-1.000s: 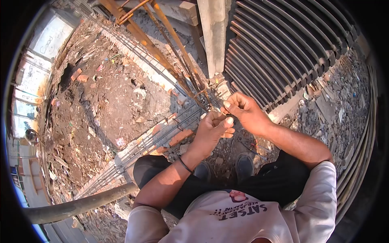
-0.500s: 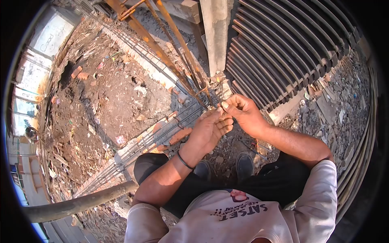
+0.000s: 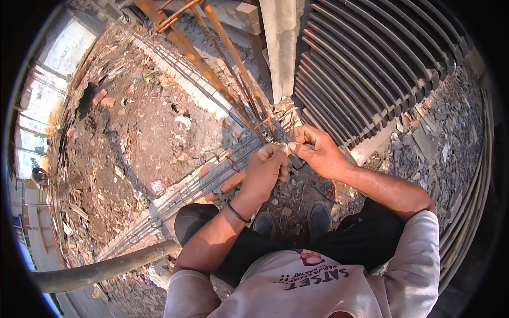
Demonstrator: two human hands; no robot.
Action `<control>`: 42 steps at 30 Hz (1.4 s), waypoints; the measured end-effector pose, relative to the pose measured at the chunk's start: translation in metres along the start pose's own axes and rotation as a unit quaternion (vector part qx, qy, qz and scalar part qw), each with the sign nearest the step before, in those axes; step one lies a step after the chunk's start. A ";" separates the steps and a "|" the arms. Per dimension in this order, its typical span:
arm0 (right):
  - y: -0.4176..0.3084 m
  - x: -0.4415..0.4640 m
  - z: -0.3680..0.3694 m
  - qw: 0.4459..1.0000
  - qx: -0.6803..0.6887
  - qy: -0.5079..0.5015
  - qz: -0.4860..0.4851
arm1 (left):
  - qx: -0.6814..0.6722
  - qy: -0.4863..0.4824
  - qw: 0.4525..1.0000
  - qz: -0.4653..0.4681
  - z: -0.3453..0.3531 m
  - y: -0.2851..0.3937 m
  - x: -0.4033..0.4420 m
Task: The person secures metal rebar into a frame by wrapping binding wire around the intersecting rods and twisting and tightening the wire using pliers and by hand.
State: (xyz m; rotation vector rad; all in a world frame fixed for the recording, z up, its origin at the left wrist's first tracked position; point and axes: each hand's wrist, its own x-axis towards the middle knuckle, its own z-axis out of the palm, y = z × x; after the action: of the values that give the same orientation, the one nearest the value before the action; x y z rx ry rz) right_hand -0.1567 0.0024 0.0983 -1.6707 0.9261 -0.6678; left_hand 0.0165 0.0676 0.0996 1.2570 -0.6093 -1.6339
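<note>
My left hand (image 3: 266, 168), with a dark band on its wrist, is closed in a pinch, thumb and forefinger pressed together. My right hand (image 3: 322, 152) pinches close beside it, the fingertips of both hands almost meeting. Whatever lies between the fingertips is too small to make out. Just beyond the hands, rusty upright rebar (image 3: 199, 61) rises from the corner where horizontal rebar cages (image 3: 204, 183) meet. A tangle of thin rods or wires (image 3: 289, 121) stands behind my fingers.
A concrete post (image 3: 281, 47) rises ahead, with a stack of dark ribbed pieces (image 3: 366, 69) to its right. Rubble-strewn soil (image 3: 143, 127) lies left. A thick pole (image 3: 106, 267) runs in at lower left, and long bent rods (image 3: 472, 196) curve along the right edge.
My left hand has turned and its loosely curled fingers have closed in, shifting slightly left. My right hand keeps its pinch and has barely moved.
</note>
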 end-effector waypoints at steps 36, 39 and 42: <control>-0.017 -0.004 -0.018 0.970 0.176 -0.167 0.004 | 0.054 -0.095 0.985 0.135 -0.001 0.021 -0.004; -0.018 -0.008 -0.016 0.977 0.175 -0.121 -0.010 | 0.104 -0.099 0.978 0.149 0.001 0.024 -0.008; -0.019 -0.006 -0.008 0.961 0.270 -0.059 0.015 | 0.202 -0.067 0.954 0.212 0.002 0.018 -0.011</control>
State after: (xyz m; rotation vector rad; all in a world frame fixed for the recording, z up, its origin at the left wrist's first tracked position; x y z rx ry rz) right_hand -0.1614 0.0059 0.1184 -1.1912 0.6104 -0.7143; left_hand 0.0218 0.0694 0.1205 1.1954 -1.2551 -1.2731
